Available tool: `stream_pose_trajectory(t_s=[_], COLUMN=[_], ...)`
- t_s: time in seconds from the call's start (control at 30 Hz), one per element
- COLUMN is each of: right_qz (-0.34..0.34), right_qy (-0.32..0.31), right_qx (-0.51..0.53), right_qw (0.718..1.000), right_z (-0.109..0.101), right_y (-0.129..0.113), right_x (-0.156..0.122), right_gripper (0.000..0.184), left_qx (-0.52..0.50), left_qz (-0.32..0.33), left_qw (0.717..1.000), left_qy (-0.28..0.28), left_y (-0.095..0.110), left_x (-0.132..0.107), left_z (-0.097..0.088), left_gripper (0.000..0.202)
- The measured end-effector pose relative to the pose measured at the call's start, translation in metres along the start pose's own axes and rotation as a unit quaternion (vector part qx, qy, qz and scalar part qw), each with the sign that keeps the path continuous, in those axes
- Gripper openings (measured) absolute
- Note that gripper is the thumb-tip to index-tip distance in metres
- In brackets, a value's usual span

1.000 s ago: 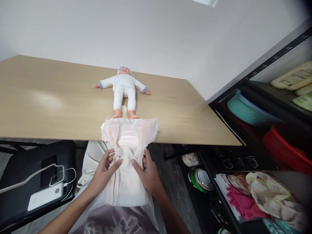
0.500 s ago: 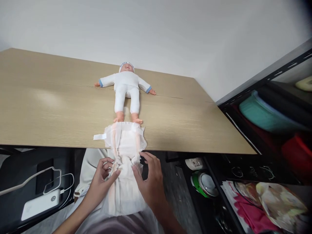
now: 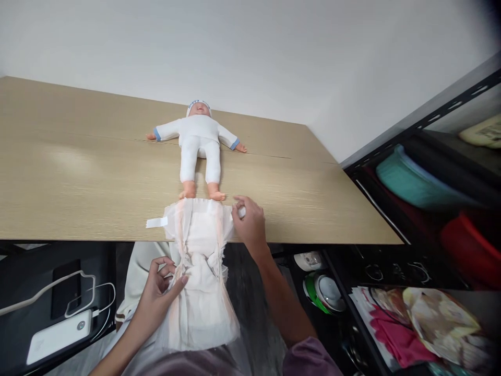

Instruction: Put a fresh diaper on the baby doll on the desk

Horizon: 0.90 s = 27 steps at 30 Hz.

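Observation:
A baby doll (image 3: 198, 145) in a white suit lies on its back on the wooden table (image 3: 78, 177), feet toward me. A white diaper (image 3: 199, 245) is spread from just below the doll's feet over the table's front edge onto my lap. My left hand (image 3: 158, 292) pinches the diaper's left side below the table edge. My right hand (image 3: 249, 222) rests on the table at the diaper's top right corner, fingers closed on its white tab. The left tab (image 3: 156, 222) sticks out flat on the table.
A black chair (image 3: 47, 292) at the lower left carries a white power bank (image 3: 55, 338) with a cable. A black shelf unit (image 3: 422, 209) on the right holds teal and red tubs, cloths and bags. A green and white object (image 3: 324, 292) lies on the floor.
My right hand has left the diaper's middle and reached up to its top right corner on the table. The left hand stays on the diaper's left side.

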State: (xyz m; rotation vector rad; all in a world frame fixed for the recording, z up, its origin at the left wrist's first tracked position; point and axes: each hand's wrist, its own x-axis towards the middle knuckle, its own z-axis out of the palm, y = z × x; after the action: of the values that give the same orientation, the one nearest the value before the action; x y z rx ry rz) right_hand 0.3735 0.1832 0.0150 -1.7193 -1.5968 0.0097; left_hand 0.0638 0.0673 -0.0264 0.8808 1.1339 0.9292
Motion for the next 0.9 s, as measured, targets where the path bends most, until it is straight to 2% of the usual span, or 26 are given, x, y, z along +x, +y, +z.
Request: stream_pose_trajectory(t_s=[0.1,0.2,0.23,0.33,0.43,0.5,0.57,0.67,0.77,0.83,0.9], right_qz=[0.014,-0.036,-0.066,-0.151,-0.175,-0.177,-0.177,-0.177,-0.176,-0.175,-0.175], right_qy=[0.061,0.065,0.038,-0.108,-0.211,-0.240,-0.250,-0.251,-0.249,-0.248,-0.246], right_qx=[-0.022,-0.027,-0.015,0.021,0.008,-0.009,-0.018,-0.027,-0.036,-0.039,-0.037], right_qw=[0.998,0.997,0.997,0.982,0.962,0.955,0.952,0.951,0.952,0.952,0.952], right_z=[-0.009,-0.019,-0.020,-0.012,0.006,0.016,0.022,0.023,0.023,0.024,0.025], right_y=[-0.005,-0.037,-0.051,-0.086,-0.095,-0.091,-0.086,-0.085,-0.087,-0.087,-0.085], right_x=[-0.008,-0.026,-0.032,-0.043,-0.041,-0.037,-0.033,-0.031,-0.032,-0.033,-0.034], right_gripper=[0.033,0.035,0.036,0.048,0.062,0.062,0.061,0.062,0.064,0.064,0.064], left_qx=[0.023,0.094,0.130,0.235,0.322,0.390,0.448,0.493,0.554,0.619,0.670], left_qz=[0.006,0.045,0.065,0.121,0.196,0.280,0.370,0.471,0.521,0.526,0.526], left_qw=[1.000,0.994,0.989,0.964,0.925,0.875,0.811,0.728,0.643,0.566,0.478], left_qy=[-0.003,-0.012,-0.016,-0.030,-0.049,-0.059,-0.069,-0.078,-0.085,-0.142,-0.213], left_y=[0.001,0.005,0.006,0.013,0.027,0.044,0.068,0.113,0.159,0.183,0.197], left_x=[0.000,-0.001,-0.001,-0.002,0.000,0.008,0.025,0.076,0.146,0.192,0.227], left_z=[-0.001,0.001,0.002,0.003,-0.001,-0.009,-0.018,-0.027,-0.018,-0.002,0.018], left_gripper=[0.065,0.054,0.050,0.042,0.033,0.023,0.013,0.008,0.027,0.050,0.081])
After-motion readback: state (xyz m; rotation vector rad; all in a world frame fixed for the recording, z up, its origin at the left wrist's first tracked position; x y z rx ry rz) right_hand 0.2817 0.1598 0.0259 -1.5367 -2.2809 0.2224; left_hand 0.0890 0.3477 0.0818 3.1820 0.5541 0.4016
